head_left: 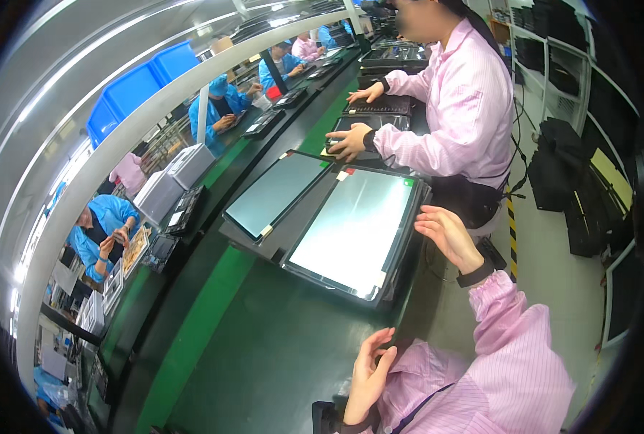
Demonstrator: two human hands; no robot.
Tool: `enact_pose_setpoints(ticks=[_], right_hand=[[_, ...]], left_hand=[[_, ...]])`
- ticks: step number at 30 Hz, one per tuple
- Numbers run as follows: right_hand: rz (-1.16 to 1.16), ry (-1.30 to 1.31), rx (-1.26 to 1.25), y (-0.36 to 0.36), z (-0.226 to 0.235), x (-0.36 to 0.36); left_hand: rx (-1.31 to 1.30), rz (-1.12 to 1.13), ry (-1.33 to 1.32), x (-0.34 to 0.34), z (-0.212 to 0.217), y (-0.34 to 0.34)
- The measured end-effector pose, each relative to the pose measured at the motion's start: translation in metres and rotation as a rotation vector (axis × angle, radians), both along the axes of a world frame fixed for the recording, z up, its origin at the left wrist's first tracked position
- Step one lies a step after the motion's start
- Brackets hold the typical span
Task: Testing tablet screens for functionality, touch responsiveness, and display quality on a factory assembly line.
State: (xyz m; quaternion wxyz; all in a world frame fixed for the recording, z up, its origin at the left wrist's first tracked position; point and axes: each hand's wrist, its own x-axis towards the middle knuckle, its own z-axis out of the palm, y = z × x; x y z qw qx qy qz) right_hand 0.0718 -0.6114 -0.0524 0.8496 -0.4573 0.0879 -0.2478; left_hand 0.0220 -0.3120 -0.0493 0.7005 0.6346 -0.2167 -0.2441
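Observation:
A flat, tablet-sized screen panel (352, 230) with a bright reflection lies on a black tray on the bench, with small coloured tabs at its corners. Just off its right edge is my right hand (448, 235), fingers extended and holding nothing; whether the fingertips touch the tray I cannot tell. My left hand (369, 375) hovers at the bench's near edge, loosely curved with fingers apart and nothing in it. Both wrists wear dark bands below pink striped sleeves. To the left of the bright panel lies a second, darker screen panel (278, 194), also on a black tray.
A co-worker in pink (466, 101) stands at the far right with both hands on dark devices (376, 119). Across the green bench (264, 333), people in blue work near grey boxes (166, 181). Blue bins (141, 87) sit above. Black items (553, 159) stand on the right-hand floor.

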Motion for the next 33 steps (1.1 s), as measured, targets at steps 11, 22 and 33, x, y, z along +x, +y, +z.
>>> enact_pose_setpoints(ticks=[11, 22, 33], right_hand=[[-0.098, 0.291, -0.504, -0.057, 0.028, 0.048], [0.657, 0.166, 0.114, 0.087, 0.026, -0.046], [0.956, 0.128, 0.343, 0.166, 0.017, -0.027]], left_hand=[[-0.305, 0.33, 0.305, 0.022, 0.028, -0.021], [-0.587, 0.677, 0.148, 0.022, 0.014, 0.034], [-0.557, 1.183, 0.226, 0.004, 0.015, 0.125]])
